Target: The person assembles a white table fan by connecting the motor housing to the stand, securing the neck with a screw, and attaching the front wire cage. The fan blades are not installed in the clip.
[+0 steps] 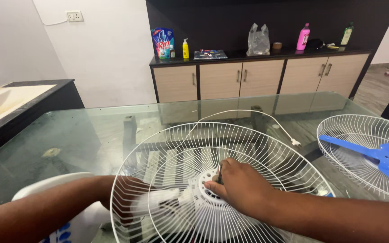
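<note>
A white wire fan guard stands tilted on the glass table, fixed to the white motor housing. My right hand reaches into the guard and presses a small dark tool against the round centre plate. My left hand is behind the guard's wires, gripping the white neck of the fan; it is partly hidden by the grille. A white power cord loops across the glass to a plug.
A second white guard lies at the right with a blue fan blade on it. The fan's white base is at lower left. Behind stand a cabinet with bottles and bags, and a sink counter at left.
</note>
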